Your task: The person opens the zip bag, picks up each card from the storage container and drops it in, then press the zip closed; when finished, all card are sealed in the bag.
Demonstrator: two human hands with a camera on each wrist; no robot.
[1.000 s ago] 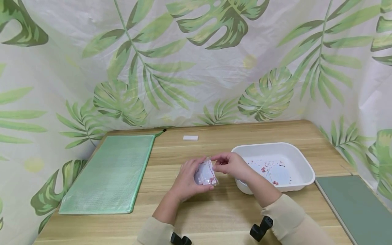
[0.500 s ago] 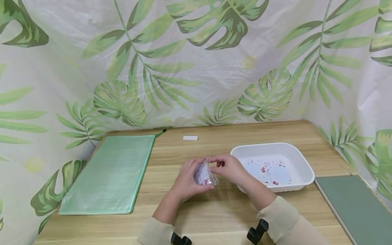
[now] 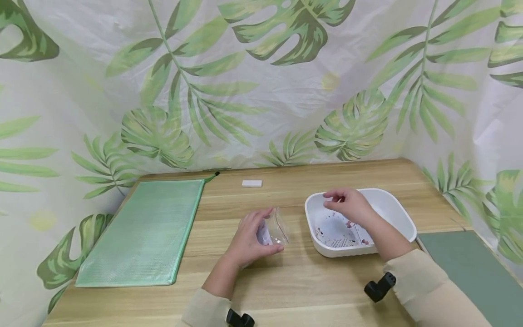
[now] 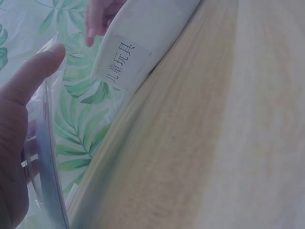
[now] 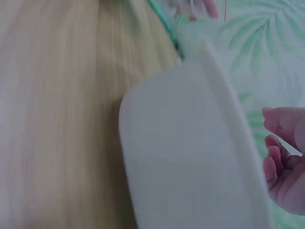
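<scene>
My left hand (image 3: 250, 238) grips a small clear zip bag (image 3: 279, 225) between thumb and fingers, just above the wooden table. Inside its lower part is a white and lilac printed piece (image 3: 264, 233), partly behind the fingers. In the left wrist view the bag (image 4: 50, 157) appears nearly edge-on beside the thumb. My right hand (image 3: 352, 206) hovers over the white plastic basin (image 3: 402, 218), fingers loosely bent, thumb apart from them. Nothing shows between these fingers (image 5: 272, 164) in the right wrist view. Printed paper with small red flowers and text (image 3: 333, 231) lies in the basin, partly covered by the hand.
A green mesh zip pouch (image 3: 139, 231) lies flat on the left. Toward the back of the wooden table (image 3: 286, 290) is a small white block (image 3: 251, 183). A grey-green board (image 3: 470, 268) lies at the right edge. The basin's side carries a label (image 4: 121, 62).
My right hand has left the bag's mouth and moved right, over the basin. The bag's mouth end, printed-looking a second ago, now looks see-through. The left hand stays in place.
</scene>
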